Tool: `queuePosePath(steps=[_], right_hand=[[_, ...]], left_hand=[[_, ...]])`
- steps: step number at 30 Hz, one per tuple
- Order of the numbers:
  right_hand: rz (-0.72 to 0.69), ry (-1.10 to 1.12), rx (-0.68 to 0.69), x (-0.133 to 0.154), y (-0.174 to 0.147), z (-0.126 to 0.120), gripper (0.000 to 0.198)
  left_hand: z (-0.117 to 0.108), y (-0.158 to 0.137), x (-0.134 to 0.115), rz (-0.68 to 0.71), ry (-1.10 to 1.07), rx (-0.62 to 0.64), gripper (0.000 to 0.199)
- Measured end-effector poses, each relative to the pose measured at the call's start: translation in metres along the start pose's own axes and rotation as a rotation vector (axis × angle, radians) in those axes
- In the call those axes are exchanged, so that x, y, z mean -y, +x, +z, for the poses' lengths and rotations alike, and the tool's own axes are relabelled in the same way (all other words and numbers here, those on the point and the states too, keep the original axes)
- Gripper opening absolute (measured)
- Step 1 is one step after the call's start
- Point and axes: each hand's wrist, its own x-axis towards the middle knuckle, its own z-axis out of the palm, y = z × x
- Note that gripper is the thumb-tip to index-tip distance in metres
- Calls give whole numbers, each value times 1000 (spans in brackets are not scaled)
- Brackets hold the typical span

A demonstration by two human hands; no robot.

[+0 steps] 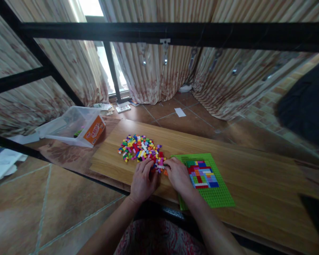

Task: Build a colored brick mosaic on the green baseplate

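Observation:
A loose pile of small colourful toy building bricks (139, 146) lies on the wooden tabletop (255, 177). At the near right edge of this pile is my left hand (145, 179), its fingers bent over the bricks and parted from the thumb. My right hand (178, 174) sits just across from it, thumb and fingertips pinched together among the bricks; what they hold is too small to make out. Under my right wrist lies a green studded baseplate (222, 189). A flat multicoloured patch of joined bricks (204, 174) covers its middle, and my right hand hides part of its left side.
A clear plastic bin (69, 122) with an orange label stands left of the table, a few pieces inside. Papers and booklets (123, 108) lie on the tiled floor beyond. A black metal frame (159, 33) crosses ahead, before curtains. A dark shape (308, 102) is at right.

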Motion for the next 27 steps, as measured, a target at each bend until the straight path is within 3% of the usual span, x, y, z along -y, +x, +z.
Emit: queuePosePath(steps=[6, 10, 14, 20, 23, 27], right_hand=[[-5, -118, 39, 4, 6, 6, 14], [31, -118, -6, 6, 6, 7, 14], [74, 58, -130, 10, -2, -1, 15], [89, 496, -280, 8, -31, -15, 14], [156, 635, -376, -10, -48, -21, 14], [269, 643, -469, -42, -61, -30, 19]], left_hand=[[1, 0, 0, 1, 5, -5, 35], [1, 0, 0, 1, 6, -21, 34], [1, 0, 1, 16, 5, -33, 34], [1, 1, 3, 47, 20, -50, 32], [1, 2, 3, 48, 18, -52, 30], [1, 3, 3, 49, 19, -46, 29]])
